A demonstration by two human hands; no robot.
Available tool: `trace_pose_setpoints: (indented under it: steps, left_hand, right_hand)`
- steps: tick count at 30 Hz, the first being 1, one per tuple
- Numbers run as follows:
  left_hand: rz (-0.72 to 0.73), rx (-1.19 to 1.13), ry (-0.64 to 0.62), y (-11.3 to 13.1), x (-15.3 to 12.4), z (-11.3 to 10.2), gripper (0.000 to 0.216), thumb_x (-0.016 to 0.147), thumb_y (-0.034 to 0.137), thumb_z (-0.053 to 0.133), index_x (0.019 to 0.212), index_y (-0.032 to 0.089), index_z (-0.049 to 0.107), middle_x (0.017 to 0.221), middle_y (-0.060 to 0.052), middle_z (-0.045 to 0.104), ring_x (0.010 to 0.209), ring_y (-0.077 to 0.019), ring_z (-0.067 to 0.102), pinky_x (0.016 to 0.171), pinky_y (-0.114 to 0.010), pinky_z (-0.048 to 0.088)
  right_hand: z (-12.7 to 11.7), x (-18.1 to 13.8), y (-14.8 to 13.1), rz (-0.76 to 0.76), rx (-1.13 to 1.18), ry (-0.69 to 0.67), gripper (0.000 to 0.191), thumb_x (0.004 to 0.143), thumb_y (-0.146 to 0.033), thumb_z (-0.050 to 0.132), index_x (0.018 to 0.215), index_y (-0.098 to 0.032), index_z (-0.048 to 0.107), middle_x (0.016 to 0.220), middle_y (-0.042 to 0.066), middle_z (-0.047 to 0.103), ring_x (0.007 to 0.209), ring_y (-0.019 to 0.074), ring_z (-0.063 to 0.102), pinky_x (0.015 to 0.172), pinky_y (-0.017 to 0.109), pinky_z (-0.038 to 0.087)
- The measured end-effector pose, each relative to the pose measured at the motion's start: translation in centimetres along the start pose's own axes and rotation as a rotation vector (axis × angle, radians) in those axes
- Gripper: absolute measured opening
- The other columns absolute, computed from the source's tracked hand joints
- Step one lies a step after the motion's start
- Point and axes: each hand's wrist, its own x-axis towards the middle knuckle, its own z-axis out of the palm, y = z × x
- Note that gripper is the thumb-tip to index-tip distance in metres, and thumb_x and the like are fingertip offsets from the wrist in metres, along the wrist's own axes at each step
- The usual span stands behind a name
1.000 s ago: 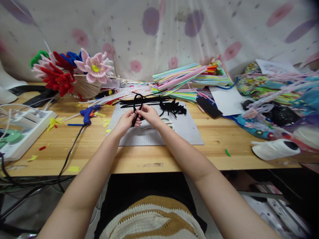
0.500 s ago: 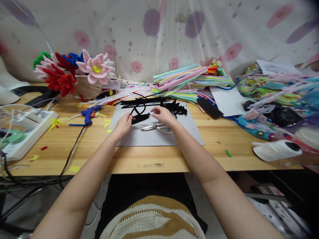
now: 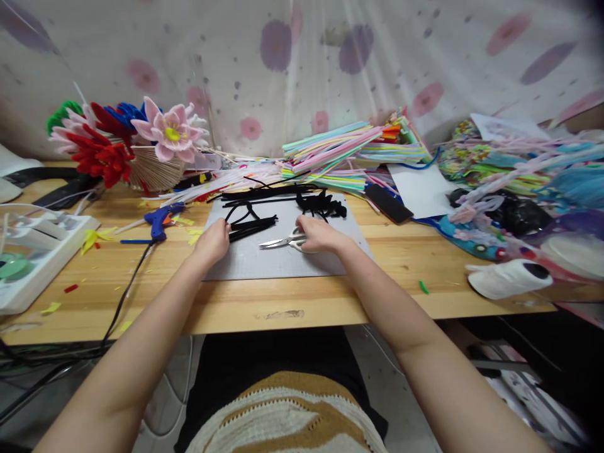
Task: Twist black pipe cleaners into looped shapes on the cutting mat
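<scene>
My left hand (image 3: 214,242) is closed around the near ends of several black pipe cleaners (image 3: 252,228), which point right over a grey board (image 3: 245,267). One of them bends up in a loop. At the board's right side, my right hand (image 3: 321,234) has its fingers closed on the handles of a pair of scissors (image 3: 278,242). The blades point left and look slightly parted. Just behind that hand lies a clump of bent black pieces (image 3: 323,204). More straight black pipe cleaners (image 3: 264,192) run along the board's far edge.
A blue glue gun (image 3: 163,217) with a cord lies left, near a white power strip (image 3: 51,264). Pipe-cleaner flowers (image 3: 170,133) stand behind it. Coloured pipe cleaners (image 3: 330,148) are heaped at the back. A phone (image 3: 387,202) and a thread cone (image 3: 509,279) lie right.
My right hand has come down from beside the black pipe cleaners' tips onto the scissors' handles. My left hand has shifted slightly left and nearer, still holding the pipe cleaners. The view has turned slightly right.
</scene>
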Motion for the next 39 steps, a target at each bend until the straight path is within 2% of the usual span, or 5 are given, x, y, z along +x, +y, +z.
trace_pose_setpoints:
  steps: [8, 12, 18, 28, 39]
  left_hand:
    - [-0.055, -0.027, 0.073, -1.4, 0.1, -0.7, 0.029, 0.088, 0.032, 0.028, 0.094, 0.018, 0.053, 0.098, -0.016, 0.063, 0.092, -0.0285, 0.059, 0.073, -0.037, 0.042]
    - [-0.096, -0.047, 0.114, -1.7, 0.3, -1.2, 0.028, 0.087, 0.031, 0.028, 0.095, 0.018, 0.053, 0.101, -0.018, 0.063, 0.095, -0.0293, 0.058, 0.074, -0.037, 0.042]
    - [-0.119, -0.054, 0.124, -2.4, 0.3, -1.1, 0.025, 0.087, 0.03, 0.03, 0.091, 0.019, 0.052, 0.1, -0.017, 0.063, 0.094, -0.0289, 0.059, 0.075, -0.038, 0.042]
    - [-0.167, -0.167, 0.209, -2.6, 0.3, 0.4, 0.029, 0.085, 0.037, 0.037, 0.096, 0.017, 0.054, 0.099, -0.017, 0.063, 0.095, -0.0293, 0.058, 0.074, -0.037, 0.042]
    - [-0.082, -0.172, 0.107, -2.1, 0.6, 1.4, 0.03, 0.08, 0.043, 0.045, 0.098, 0.024, 0.06, 0.089, -0.008, 0.067, 0.087, -0.026, 0.061, 0.067, -0.031, 0.041]
  right_hand:
    - [-0.9, -0.4, 0.1, -0.055, -0.067, -0.06, 0.027, 0.065, -0.023, 0.057, 0.091, -0.017, 0.063, 0.099, 0.01, 0.064, 0.086, 0.0206, 0.057, 0.066, 0.026, 0.036]
    - [-1.0, 0.3, -0.8, -0.011, -0.067, -0.001, 0.032, 0.068, -0.027, 0.054, 0.099, -0.018, 0.06, 0.1, 0.009, 0.065, 0.085, 0.0205, 0.059, 0.063, 0.026, 0.033]
    - [-1.9, 2.3, -2.1, 0.003, -0.168, 0.071, 0.03, 0.071, -0.026, 0.052, 0.099, -0.018, 0.06, 0.095, 0.009, 0.068, 0.087, 0.0226, 0.061, 0.071, 0.03, 0.032]
    - [-5.5, 3.2, -4.2, -0.068, -0.33, -0.096, 0.031, 0.067, -0.02, 0.055, 0.097, -0.016, 0.063, 0.09, 0.013, 0.069, 0.089, 0.0251, 0.061, 0.077, 0.033, 0.03]
    - [-6.1, 2.9, -3.3, -0.05, -0.287, -0.115, 0.034, 0.065, -0.022, 0.056, 0.098, -0.019, 0.064, 0.091, 0.009, 0.069, 0.085, 0.023, 0.06, 0.075, 0.032, 0.031]
